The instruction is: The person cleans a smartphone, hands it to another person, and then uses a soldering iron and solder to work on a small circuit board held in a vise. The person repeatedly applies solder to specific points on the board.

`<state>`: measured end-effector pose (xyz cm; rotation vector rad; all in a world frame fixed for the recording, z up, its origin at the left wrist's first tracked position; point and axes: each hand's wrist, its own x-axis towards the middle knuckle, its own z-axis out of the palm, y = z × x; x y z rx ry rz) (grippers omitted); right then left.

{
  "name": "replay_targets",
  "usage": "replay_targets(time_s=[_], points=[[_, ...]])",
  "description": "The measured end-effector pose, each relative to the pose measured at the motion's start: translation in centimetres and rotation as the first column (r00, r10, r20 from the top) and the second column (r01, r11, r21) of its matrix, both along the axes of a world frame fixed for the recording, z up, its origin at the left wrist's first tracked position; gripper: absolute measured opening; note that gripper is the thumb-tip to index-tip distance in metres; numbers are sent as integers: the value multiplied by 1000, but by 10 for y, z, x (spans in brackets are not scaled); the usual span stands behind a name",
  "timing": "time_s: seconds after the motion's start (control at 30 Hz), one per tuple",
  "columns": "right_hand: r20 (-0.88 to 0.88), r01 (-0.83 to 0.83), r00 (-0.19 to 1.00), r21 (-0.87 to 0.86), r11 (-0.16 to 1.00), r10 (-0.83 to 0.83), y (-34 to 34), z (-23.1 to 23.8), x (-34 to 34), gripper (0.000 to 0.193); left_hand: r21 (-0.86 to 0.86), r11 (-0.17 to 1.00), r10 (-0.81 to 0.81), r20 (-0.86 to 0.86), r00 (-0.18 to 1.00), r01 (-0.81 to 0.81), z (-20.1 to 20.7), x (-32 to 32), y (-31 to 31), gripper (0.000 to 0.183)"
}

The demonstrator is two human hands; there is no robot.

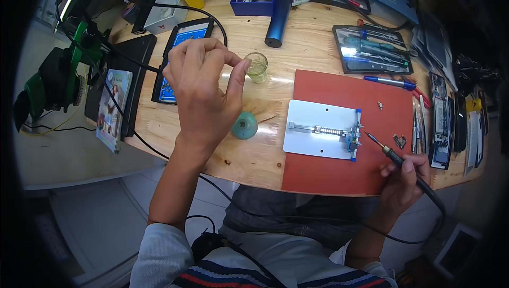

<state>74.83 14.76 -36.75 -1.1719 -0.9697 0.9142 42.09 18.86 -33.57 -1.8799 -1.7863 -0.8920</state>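
Note:
My right hand (407, 182) holds a soldering iron (393, 156), its tip pointing up and left toward the white board holder (318, 139). A small circuit board (352, 139) sits in the clamp at the holder's right end. The tip is apart from it. My left hand (204, 78) is raised, thumb and fingers pinched together beside the rim of a small glass jar (257, 70). What the pinch holds, if anything, cannot be made out. Below the jar is a round green piece (244, 125) with a small square centre.
The holder lies on a red-brown mat (318, 174) with small metal parts (400, 140). Behind are a screwdriver case (371, 49), a marker (389, 82) and a blue cylinder (278, 25). A blue tray (183, 38) stands left; black cables cross the table.

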Motion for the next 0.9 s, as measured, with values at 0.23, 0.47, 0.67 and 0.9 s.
replay_targets(time_s=[0.23,0.47,0.67,0.9], points=[[-13,-14,1000,36,999,14,4,-3,0,19,16,999,-35,106,994,33,-3,-4,5,14],[-19,-24,1000,28,999,24,3,-4,1,19,66,998,-29,233,972,14,-3,-12,3,16],[-7,-13,1000,9,1000,13,3,-2,1,18,75,997,-34,263,964,14,-3,-14,0,16],[-12,-15,1000,23,1000,15,4,-3,1,18,7,1000,-24,161,987,23,-5,-12,2,15]])
